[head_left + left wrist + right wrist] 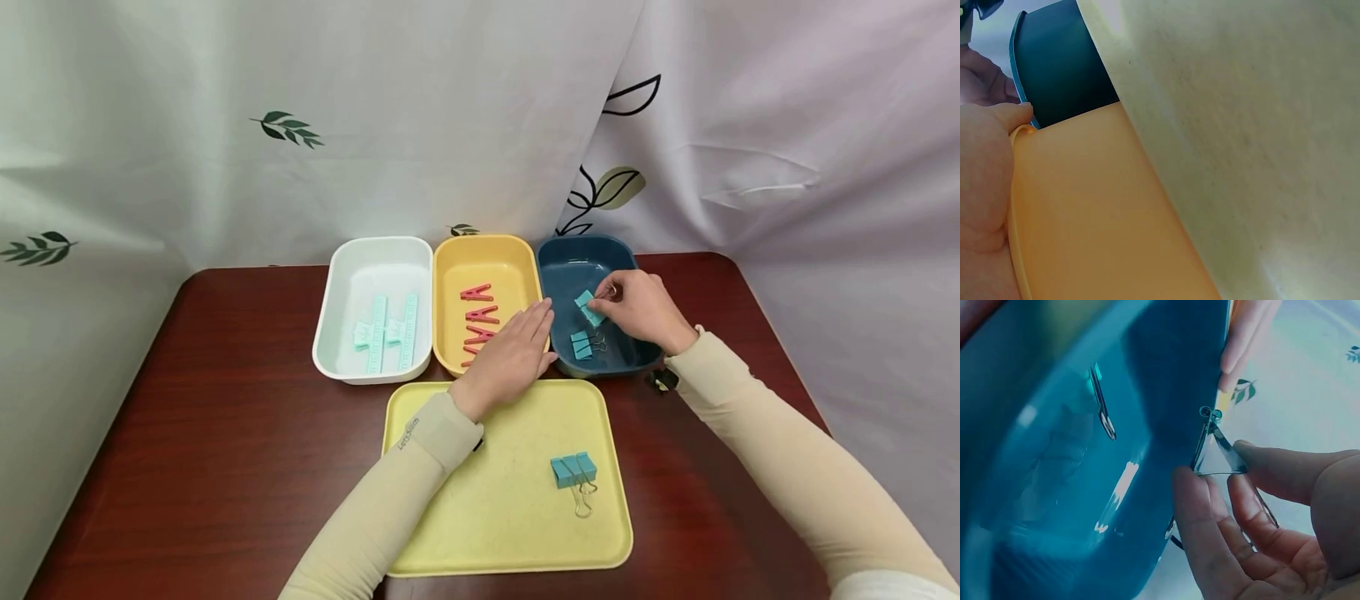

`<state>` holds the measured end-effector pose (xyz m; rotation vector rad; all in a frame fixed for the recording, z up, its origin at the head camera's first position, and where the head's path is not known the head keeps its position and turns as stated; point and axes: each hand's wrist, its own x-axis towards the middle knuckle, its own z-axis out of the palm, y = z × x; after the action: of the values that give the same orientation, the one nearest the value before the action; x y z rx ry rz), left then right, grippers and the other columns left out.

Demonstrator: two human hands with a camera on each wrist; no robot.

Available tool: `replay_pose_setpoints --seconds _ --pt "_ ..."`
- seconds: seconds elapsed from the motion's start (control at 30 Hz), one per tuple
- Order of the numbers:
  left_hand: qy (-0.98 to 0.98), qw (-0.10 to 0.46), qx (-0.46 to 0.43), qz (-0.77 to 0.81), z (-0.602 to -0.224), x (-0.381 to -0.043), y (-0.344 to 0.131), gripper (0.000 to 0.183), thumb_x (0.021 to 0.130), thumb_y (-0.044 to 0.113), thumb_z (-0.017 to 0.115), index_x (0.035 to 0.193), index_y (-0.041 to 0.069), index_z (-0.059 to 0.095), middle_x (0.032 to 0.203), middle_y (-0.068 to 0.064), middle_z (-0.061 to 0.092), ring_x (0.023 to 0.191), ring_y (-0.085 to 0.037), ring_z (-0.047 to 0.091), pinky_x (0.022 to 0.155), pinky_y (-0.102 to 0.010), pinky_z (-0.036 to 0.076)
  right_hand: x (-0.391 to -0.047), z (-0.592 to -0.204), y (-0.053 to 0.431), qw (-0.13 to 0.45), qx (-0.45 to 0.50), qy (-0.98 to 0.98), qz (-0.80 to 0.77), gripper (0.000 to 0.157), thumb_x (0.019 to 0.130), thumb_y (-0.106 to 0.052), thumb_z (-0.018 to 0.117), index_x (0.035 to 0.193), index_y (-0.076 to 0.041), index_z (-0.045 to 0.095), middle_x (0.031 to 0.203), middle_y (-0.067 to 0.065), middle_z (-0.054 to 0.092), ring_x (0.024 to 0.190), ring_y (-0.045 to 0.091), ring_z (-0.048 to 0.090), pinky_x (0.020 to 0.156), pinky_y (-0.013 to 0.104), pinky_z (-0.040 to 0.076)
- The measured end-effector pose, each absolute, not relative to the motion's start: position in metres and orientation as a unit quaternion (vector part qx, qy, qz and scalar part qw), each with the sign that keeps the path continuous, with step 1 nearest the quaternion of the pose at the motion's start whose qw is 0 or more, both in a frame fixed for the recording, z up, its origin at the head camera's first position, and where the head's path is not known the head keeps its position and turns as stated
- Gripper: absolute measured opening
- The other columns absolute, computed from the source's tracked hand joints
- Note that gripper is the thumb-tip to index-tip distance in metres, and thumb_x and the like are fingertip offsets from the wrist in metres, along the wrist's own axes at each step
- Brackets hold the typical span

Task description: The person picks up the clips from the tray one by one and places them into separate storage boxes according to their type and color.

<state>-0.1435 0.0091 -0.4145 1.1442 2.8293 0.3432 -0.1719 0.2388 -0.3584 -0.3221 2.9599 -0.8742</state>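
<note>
My right hand [641, 308] pinches a teal binder clip [588, 308] between thumb and fingers over the dark blue bin [558, 275]. In the right wrist view the held clip [1227, 453] appears end-on, its triangular profile between the fingertips. Another teal binder clip [581, 346] lies in the blue bin just below. My left hand [510, 354] lies with straight fingers across the side of the yellow bin [487, 258], fingertips at the border with the blue one. A larger teal binder clip [573, 471] lies on the pale yellow tray [495, 533].
Several red clothespins [482, 315] lie in a column in the yellow bin, partly behind my left hand. To its left, the white bin [382, 258] holds two mint ruler clips [407, 332]. A curtain [450, 108] hangs behind the brown table [225, 417].
</note>
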Motion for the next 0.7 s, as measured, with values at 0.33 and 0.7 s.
replay_pose_setpoints --seconds 0.33,0.7 --pt "0.921 0.035 0.372 0.107 -0.415 -0.144 0.009 0.064 0.109 0.038 0.039 0.157 -0.002 0.025 0.167 -0.013 0.015 0.154 -0.024 0.010 0.123 -0.034 0.008 -0.197 -0.364 0.232 0.086 -0.081 0.958 -0.261 0.018 0.093 -0.017 0.073 0.091 0.001 0.074 0.077 0.009 0.070 0.061 0.017 0.063 0.056 0.030 0.051" --pt "0.921 0.032 0.373 0.108 -0.416 -0.146 0.009 0.064 0.109 0.038 0.040 0.157 -0.001 0.025 0.167 -0.013 0.015 0.154 -0.024 0.010 0.123 -0.035 0.009 -0.216 -0.369 0.224 0.151 -0.052 0.960 -0.229 0.020 0.094 -0.017 0.071 0.083 -0.001 0.075 0.072 0.008 0.070 0.063 0.019 0.066 0.061 0.031 0.054"
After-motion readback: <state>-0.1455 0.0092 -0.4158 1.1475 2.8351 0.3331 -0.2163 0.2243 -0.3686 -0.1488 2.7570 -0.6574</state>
